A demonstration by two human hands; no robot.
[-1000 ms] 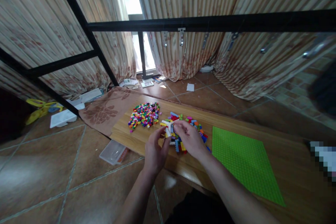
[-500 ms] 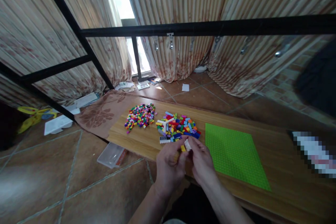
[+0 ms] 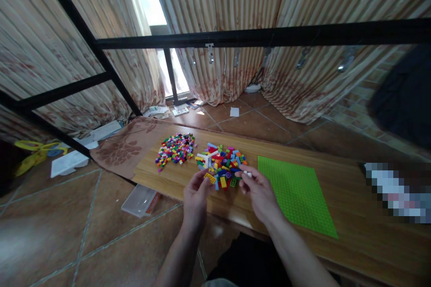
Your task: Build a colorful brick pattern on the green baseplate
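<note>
Bricks (image 3: 222,161) strew a wooden tabletop (image 3: 173,177) near curtains (image 3: 232,0), left hand (image 3: 195,195) pinching yellow brick (image 3: 210,179), right hand (image 3: 261,192) white brick (image 3: 248,174).

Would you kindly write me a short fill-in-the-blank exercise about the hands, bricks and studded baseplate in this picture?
1. The left hand grips a brick coloured ____.
2. The small piece in the right hand is ____.
3. The studded baseplate on the wooden table is bright ____.
4. In the picture, the pile of smaller bricks lies to the ____ of the pile of larger bricks.

Missing words: yellow; white; green; left.
</note>
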